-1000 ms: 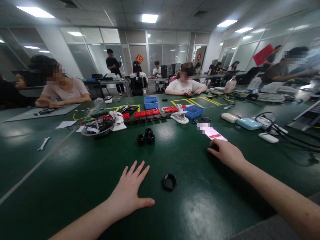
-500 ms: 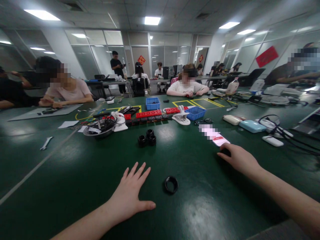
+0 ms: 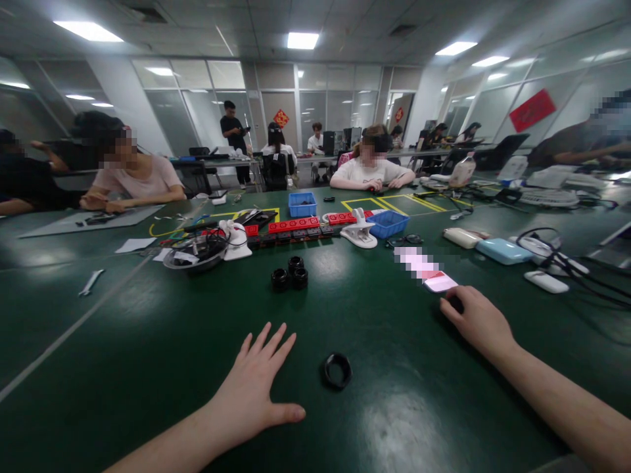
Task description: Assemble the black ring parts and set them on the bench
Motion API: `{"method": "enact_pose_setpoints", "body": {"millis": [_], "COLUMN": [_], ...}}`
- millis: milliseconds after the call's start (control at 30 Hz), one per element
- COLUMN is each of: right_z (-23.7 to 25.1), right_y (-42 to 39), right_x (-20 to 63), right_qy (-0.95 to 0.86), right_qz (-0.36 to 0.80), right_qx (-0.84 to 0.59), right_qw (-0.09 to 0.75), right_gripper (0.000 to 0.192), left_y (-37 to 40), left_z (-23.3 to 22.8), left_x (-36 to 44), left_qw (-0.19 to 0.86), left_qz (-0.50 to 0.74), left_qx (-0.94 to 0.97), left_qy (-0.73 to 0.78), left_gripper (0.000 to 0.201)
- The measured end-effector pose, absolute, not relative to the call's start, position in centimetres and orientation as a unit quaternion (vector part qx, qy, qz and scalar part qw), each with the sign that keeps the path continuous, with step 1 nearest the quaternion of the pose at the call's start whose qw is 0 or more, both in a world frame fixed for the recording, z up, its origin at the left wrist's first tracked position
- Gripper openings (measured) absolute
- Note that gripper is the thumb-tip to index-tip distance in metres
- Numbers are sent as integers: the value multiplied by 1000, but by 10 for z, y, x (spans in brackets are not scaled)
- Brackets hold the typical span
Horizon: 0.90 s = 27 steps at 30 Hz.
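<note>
My left hand [image 3: 254, 387] lies flat on the green table, fingers spread, holding nothing. To the right of its thumb is a single black ring [image 3: 338, 372] with a faceted outer edge, untouched. My right hand [image 3: 477, 322] rests farther right with its fingers curled down and thumb drawn in, just in front of a phone with a pink screen [image 3: 441, 282]. Something dark shows between that thumb and the fingers; whether it is an object or shadow I cannot make out. Beyond my left hand, three black ring-like parts [image 3: 289, 274] are grouped together.
Across the middle stand a bowl of cables [image 3: 194, 263], red blocks in a row [image 3: 294, 225], a white clamp [image 3: 359, 231] and blue trays [image 3: 388, 224]. A wrench [image 3: 91, 282] lies left. Right are a light-blue case [image 3: 503, 251] and black cables [image 3: 562, 253]. Several people sit around.
My right hand has slid slightly to the right, away from the phone, its fingers still curled. My left hand and the black rings stay in place; the view shifts a little.
</note>
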State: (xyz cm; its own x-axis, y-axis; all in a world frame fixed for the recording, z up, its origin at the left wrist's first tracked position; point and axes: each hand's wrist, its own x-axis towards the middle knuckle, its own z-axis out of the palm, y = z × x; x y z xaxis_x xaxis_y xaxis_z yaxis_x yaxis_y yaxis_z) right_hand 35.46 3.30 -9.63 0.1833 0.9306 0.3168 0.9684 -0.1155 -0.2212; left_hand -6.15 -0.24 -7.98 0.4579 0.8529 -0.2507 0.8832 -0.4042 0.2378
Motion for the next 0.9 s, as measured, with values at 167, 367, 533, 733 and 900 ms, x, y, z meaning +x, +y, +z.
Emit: {"method": "enact_pose_setpoints", "body": {"millis": [167, 367, 533, 733, 900], "right_z": [-97, -101, -103, -100, -94], "right_y": [35, 37, 38, 35, 22], "right_x": [357, 361, 364, 365, 347], "right_qy": [-639, -644, -622, -613, -639], "right_qz": [-47, -47, -81, -103, -149], "right_qx": [-743, -739, -747, -739, -686], "right_qw": [194, 193, 220, 260, 314], "right_gripper": [29, 27, 41, 49, 47], "left_y": [0, -2, -2, -2, -3], "left_z": [-86, -85, -81, -77, -76], "left_x": [-64, -63, -62, -61, -60], "left_qw": [172, 171, 179, 186, 181], "left_qz": [-36, -45, -48, -53, -54], "left_qx": [840, 838, 835, 831, 834], "left_qy": [513, 517, 518, 522, 518], "left_gripper": [100, 99, 99, 100, 100]}}
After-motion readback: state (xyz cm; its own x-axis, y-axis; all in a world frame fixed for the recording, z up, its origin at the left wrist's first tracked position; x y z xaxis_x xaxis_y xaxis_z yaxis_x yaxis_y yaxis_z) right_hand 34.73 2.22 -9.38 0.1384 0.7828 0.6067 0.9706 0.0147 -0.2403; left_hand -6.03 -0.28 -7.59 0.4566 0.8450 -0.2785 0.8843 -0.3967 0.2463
